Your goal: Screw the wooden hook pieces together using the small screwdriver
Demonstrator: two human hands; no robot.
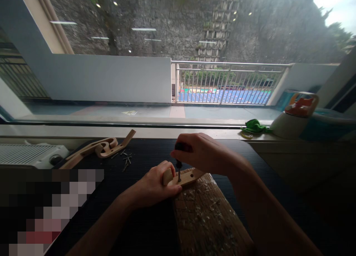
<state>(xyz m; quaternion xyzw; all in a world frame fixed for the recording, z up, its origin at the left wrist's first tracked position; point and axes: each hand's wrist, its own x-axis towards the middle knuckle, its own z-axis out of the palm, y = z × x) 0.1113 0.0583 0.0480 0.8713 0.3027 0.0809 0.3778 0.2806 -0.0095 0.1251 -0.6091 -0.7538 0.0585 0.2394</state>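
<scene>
My right hand (191, 150) is wrapped round the dark handle of a screwdriver (179, 167), which stands nearly upright. Its metal shaft runs down into a hole in a pale curved wooden piece (185, 179). A second dark hole shows further right on that piece. My left hand (158, 181) grips the wooden piece at its left end, thumb in front and fingers behind. Beneath it lies a thick, rough wooden board (205, 215), its top scuffed and gouged. Whether a screw sits under the screwdriver's tip is too small to tell.
Several screws (127, 161) lie loose on the black table (150, 152), beside more curved wooden pieces (107, 146) at the back left. A white heater (33, 156) stands at far left. On the windowsill at right are a green cloth (254, 126) and a white container (292, 118).
</scene>
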